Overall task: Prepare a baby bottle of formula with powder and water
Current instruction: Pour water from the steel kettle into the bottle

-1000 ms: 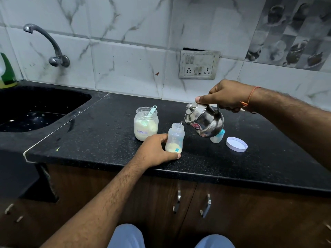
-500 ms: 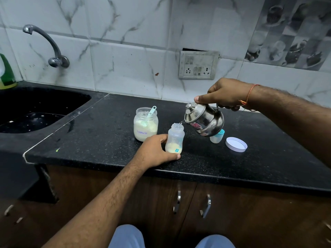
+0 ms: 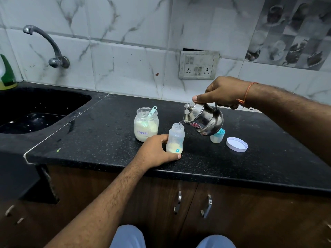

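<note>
The black stone surface (image 3: 107,140) carries everything near its front edge, within easy reach. The right hand (image 3: 222,92) is closed on the handle of a steel kettle (image 3: 204,119), thumb pressing near the lid, tipping it so the spout meets the mouth of the baby bottle (image 3: 175,138). The left hand (image 3: 155,151) curls around the bottle's base, likely to steady it against the pour; pale powder sits at its bottom. Just behind stands the open jar (image 3: 146,126) labelled formula, a scoop (image 3: 152,110) parked inside. The bottle's cap (image 3: 217,136) and the jar's white lid (image 3: 236,144) lie aside to the right.
</note>
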